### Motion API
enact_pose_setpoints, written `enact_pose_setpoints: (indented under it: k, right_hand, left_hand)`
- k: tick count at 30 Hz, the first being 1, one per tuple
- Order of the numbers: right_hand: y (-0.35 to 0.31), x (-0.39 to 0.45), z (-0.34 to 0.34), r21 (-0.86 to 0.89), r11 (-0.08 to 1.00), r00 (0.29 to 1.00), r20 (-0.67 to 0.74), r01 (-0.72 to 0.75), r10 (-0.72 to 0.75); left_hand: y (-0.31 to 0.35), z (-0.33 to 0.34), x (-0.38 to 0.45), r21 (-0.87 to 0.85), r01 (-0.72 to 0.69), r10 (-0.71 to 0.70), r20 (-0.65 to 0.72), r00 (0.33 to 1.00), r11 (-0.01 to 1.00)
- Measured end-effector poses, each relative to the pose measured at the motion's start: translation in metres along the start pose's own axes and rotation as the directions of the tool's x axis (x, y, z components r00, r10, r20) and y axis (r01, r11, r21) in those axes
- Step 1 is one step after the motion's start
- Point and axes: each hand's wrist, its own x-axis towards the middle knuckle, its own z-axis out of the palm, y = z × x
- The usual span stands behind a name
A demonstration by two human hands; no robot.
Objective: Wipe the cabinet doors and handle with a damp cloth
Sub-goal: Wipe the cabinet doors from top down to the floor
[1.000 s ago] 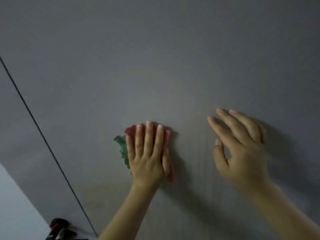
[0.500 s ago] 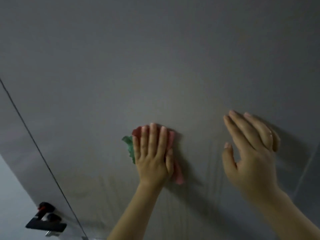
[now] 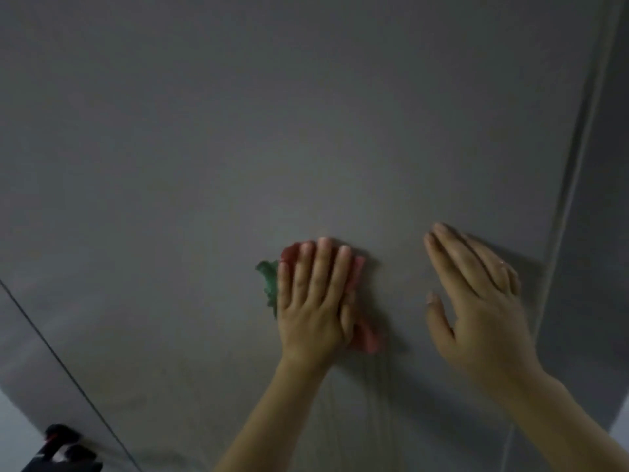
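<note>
A grey cabinet door fills most of the head view. My left hand lies flat on it with straight fingers, pressing a pink and green cloth against the panel; the cloth shows at the fingertips, to the left and below the thumb. My right hand rests flat on the same door, to the right of the cloth, fingers straight and close to the door's right edge. Faint wet streaks run down the panel below the cloth.
A thin dark seam at the lower left separates this door from its neighbour. A black handle-like object with a red mark sits in the bottom left corner. The door's right edge meets a darker side panel.
Both hands and the cloth have slid to the right across the door. The door's right edge has come into view.
</note>
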Motion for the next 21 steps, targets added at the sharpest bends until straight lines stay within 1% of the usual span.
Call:
enact_pose_setpoints:
  k: [2,4,5,6,8,11,14,16,17,19,21]
  right_hand:
    - [0.006,0.0,-0.005,-0.043,0.998,0.995,0.098,0.04,-0.036]
    - [0.009,0.001,-0.008,-0.054,0.997,0.987,0.154,0.059,-0.05]
    - [0.01,0.001,-0.009,-0.038,0.998,0.985,0.165,0.059,-0.051]
    - [0.01,0.001,-0.01,-0.01,0.999,0.985,0.167,0.053,-0.051]
    - [0.012,-0.001,-0.01,0.066,0.998,0.991,0.128,0.023,-0.031]
    - [0.02,-0.009,-0.011,0.129,0.99,0.998,-0.013,-0.052,0.054]
    - [0.03,-0.02,-0.011,0.114,0.985,0.985,-0.103,-0.126,0.138]
    - [0.033,-0.026,-0.01,0.101,0.98,0.979,-0.102,-0.169,0.179]
    - [0.034,-0.03,-0.01,0.094,0.978,0.977,-0.087,-0.186,0.195]
    - [0.038,-0.036,-0.011,0.09,0.974,0.976,-0.047,-0.21,0.215]
    - [0.043,-0.043,-0.012,0.126,0.965,0.973,-0.008,-0.228,0.231]
  left_hand:
    - [-0.01,-0.005,0.012,-0.004,0.131,-0.131,-0.046,0.99,0.991]
    - [-0.007,-0.009,0.046,-0.049,0.278,-0.282,-0.101,0.954,0.959]
    - [-0.002,-0.012,0.067,-0.072,0.313,-0.32,-0.125,0.939,0.947]
    - [0.006,-0.015,0.087,-0.087,0.314,-0.324,-0.14,0.936,0.945]
    - [0.021,-0.017,0.116,-0.095,0.25,-0.262,-0.147,0.954,0.964]
    - [0.038,-0.014,0.121,-0.088,0.105,-0.116,-0.137,0.984,0.991]
    - [0.047,-0.004,0.081,-0.065,-0.074,0.07,-0.05,0.996,0.995]
    - [0.05,0.004,0.044,-0.038,-0.202,0.203,0.024,0.979,0.979]
    - [0.05,0.007,0.029,-0.017,-0.242,0.242,0.047,0.969,0.97]
    - [0.048,0.009,0.018,-0.011,-0.248,0.248,0.056,0.967,0.969]
    - [0.05,0.005,0.034,-0.037,-0.183,0.184,0.016,0.983,0.982]
